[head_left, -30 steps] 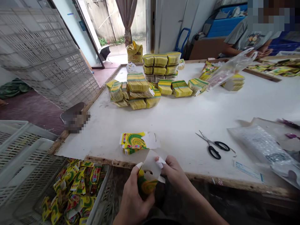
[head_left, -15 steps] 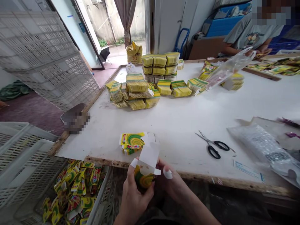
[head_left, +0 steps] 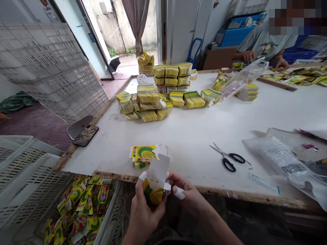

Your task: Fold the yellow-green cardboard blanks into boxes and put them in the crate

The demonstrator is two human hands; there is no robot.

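My left hand (head_left: 144,211) grips a small yellow-and-green carton (head_left: 154,190) from the left, below the table's near edge. The carton stands upright with its white top flap raised. My right hand (head_left: 186,194) touches the carton's right side, its fingers pinching a small white side flap. Both hands have white tape on the fingertips. Just beyond them, a short stack of flat cartons (head_left: 143,156) lies on the white table (head_left: 194,132).
Bundles of flat cartons (head_left: 163,92) are piled at the table's far side. Scissors (head_left: 228,160) and a clear plastic bag (head_left: 283,160) lie to the right. A white crate (head_left: 30,190) of folded cartons stands lower left. Two phones (head_left: 83,131) rest at the table's left edge. Another person works far right.
The carton has gone from a flat blank to an upright box shape between my hands. My right fingers have moved to its side flap. The view tilted slightly.
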